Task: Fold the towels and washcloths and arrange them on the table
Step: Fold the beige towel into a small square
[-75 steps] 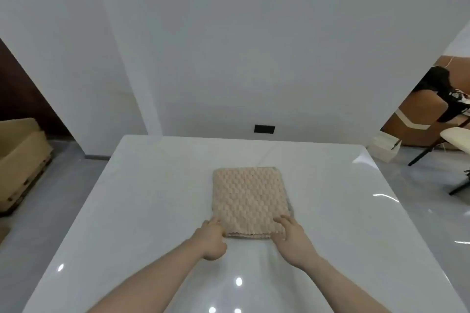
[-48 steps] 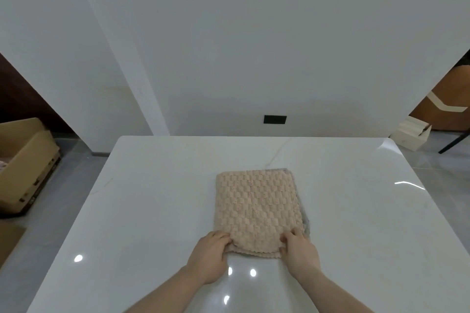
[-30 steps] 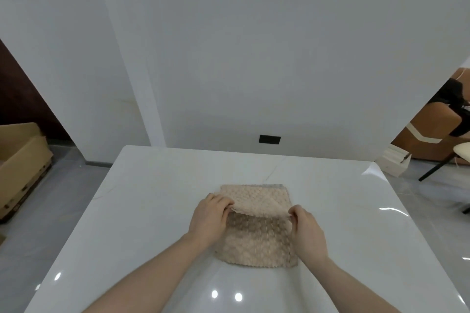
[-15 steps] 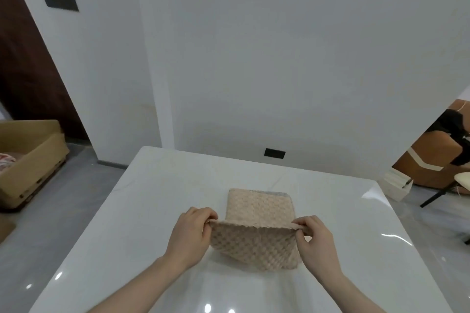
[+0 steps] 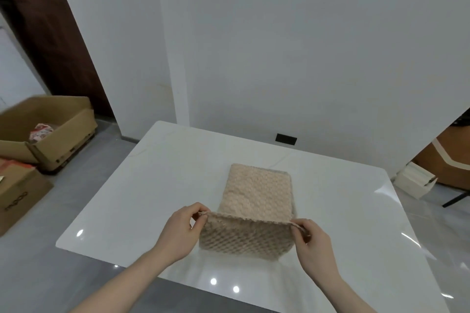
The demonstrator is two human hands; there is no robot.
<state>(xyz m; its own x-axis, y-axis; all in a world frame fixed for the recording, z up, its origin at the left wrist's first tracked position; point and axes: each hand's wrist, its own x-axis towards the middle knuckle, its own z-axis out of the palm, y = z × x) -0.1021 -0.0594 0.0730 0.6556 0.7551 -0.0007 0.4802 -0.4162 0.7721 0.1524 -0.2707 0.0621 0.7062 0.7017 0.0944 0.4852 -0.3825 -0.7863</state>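
A beige, bumpy-textured towel [image 5: 255, 195] lies folded in the middle of the white table [image 5: 157, 185]. Its near end is lifted off the table, so the underside faces me as a hanging flap. My left hand [image 5: 181, 230] pinches the left corner of that raised edge between thumb and fingers. My right hand [image 5: 311, 239] pinches the right corner the same way. The far half of the towel stays flat on the table. A thin grey edge shows along the towel's far right side.
Open cardboard boxes [image 5: 50, 127] stand on the floor to the left, one holding a colourful item. A small white box [image 5: 414, 183] sits on the floor at the right, beyond the table's corner. A white wall rises behind the table.
Both hands gripped the towel's near corners, lifted them and carried the near edge up and toward the far end. My view has swung left, showing more of the boxes.
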